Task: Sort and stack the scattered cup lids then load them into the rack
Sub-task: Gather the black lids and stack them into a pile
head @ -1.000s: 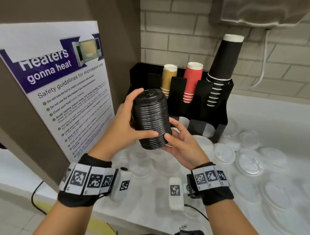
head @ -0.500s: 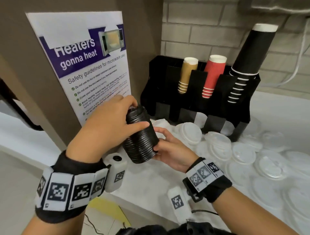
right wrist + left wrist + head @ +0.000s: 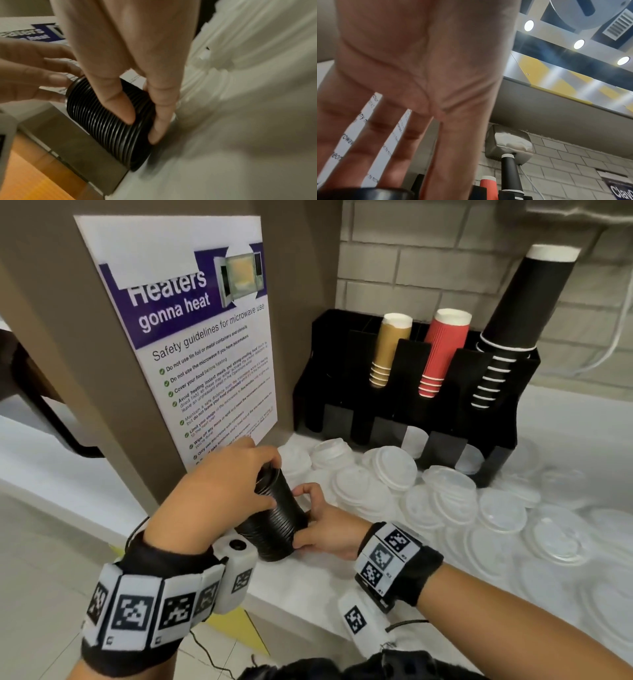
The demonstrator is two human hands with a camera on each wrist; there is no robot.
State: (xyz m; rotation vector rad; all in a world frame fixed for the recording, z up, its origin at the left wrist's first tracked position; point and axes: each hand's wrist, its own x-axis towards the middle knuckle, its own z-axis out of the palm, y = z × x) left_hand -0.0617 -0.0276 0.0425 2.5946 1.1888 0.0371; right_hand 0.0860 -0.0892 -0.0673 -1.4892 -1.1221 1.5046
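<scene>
The left hand [image 3: 224, 479] curls over the top end of the black stack [image 3: 277, 517] of lids, fingers on the far side and thumb on the near side. The right hand [image 3: 323, 529] grips the stack's lower part from the right, thumb in front and fingers wrapped behind. In the head view the stack leans, top end tilted away toward the poster [image 3: 191, 337], its lower end at the near left corner of the counter [image 3: 308, 583], well left and in front of the rack [image 3: 428, 419]. The rack stands against the brick wall and holds tan cups [image 3: 388, 350], red cups [image 3: 442, 350] and black cups [image 3: 513, 316]. White lids [image 3: 394, 467] lie scattered on the counter in front of the rack and to its right.

In the left wrist view the left hand [image 3: 419, 67] fills most of the frame, fingers [image 3: 373, 148] spread and pointing down onto the rim of the stack [image 3: 368, 193]. Beyond them show the red cups [image 3: 488, 185] and black cups [image 3: 510, 173] in the rack.

In the right wrist view the right hand [image 3: 130, 54] pinches the ribbed side of the stack [image 3: 102, 124], and the left hand [image 3: 34, 75] touches its upper end. The stack's lower end sits at the counter [image 3: 223, 155] edge; whether it rests there is unclear.
</scene>
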